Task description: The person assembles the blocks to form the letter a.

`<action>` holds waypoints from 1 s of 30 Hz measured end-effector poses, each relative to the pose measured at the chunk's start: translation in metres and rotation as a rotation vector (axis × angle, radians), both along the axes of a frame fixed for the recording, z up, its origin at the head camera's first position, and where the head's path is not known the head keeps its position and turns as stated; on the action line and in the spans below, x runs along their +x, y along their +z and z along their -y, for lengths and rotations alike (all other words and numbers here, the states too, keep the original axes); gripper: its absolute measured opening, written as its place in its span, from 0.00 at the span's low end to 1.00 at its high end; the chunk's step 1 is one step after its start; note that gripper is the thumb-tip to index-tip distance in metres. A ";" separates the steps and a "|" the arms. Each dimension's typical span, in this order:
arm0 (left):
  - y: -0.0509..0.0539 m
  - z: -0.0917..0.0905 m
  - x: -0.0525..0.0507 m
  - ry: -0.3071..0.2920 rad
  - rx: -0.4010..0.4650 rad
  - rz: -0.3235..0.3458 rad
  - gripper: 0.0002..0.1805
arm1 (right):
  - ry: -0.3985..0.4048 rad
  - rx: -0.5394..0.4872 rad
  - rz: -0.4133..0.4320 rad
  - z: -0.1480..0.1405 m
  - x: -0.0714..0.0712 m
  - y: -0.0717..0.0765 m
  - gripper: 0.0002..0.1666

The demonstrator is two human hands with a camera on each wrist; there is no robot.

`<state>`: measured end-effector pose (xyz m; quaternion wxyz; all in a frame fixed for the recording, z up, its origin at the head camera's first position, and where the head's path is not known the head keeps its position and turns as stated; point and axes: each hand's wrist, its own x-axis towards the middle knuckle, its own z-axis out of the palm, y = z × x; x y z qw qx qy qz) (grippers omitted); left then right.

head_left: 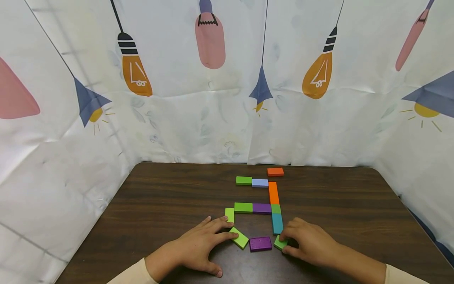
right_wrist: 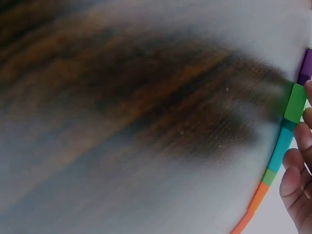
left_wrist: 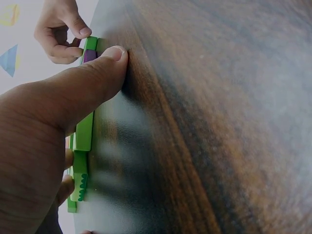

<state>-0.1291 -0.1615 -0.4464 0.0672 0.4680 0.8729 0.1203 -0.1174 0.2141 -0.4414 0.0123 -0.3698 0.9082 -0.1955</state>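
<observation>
Flat coloured blocks lie on the brown table in an angular, curving outline. My left hand [head_left: 200,246] has spread, fairly straight fingers. Its fingertips touch a tilted lime block [head_left: 240,239] and an upright-lying lime block [head_left: 229,215]. My right hand [head_left: 310,243] pinches a small green block [head_left: 279,242] between thumb and finger, just below the teal block [head_left: 277,223]. Between the hands lies a purple block [head_left: 260,244]. In the left wrist view the left thumb [left_wrist: 92,78] hides part of the row. The right wrist view shows the green block [right_wrist: 295,103] near the fingers.
Farther up the outline are a green block [head_left: 243,208], a dark purple block [head_left: 261,208], a short green block [head_left: 276,209], an orange block [head_left: 273,193], a pale blue block [head_left: 260,183] and another green block [head_left: 244,180]. An orange-red block [head_left: 275,172] lies apart near the back edge, before a patterned curtain [head_left: 227,118].
</observation>
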 end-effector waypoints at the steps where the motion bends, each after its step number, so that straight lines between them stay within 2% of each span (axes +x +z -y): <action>1: 0.000 0.000 0.000 0.000 0.000 0.002 0.49 | -0.001 0.002 0.001 0.000 0.000 0.000 0.09; 22: -0.003 0.001 0.000 0.003 0.001 0.000 0.50 | 0.021 -0.010 0.000 0.006 -0.004 -0.001 0.09; 27: -0.002 0.000 0.000 0.003 0.000 0.004 0.50 | -0.002 0.001 -0.003 0.006 -0.006 0.002 0.09; 30: -0.001 0.000 0.000 0.001 0.002 0.005 0.50 | -0.019 -0.008 -0.040 0.005 -0.010 0.006 0.09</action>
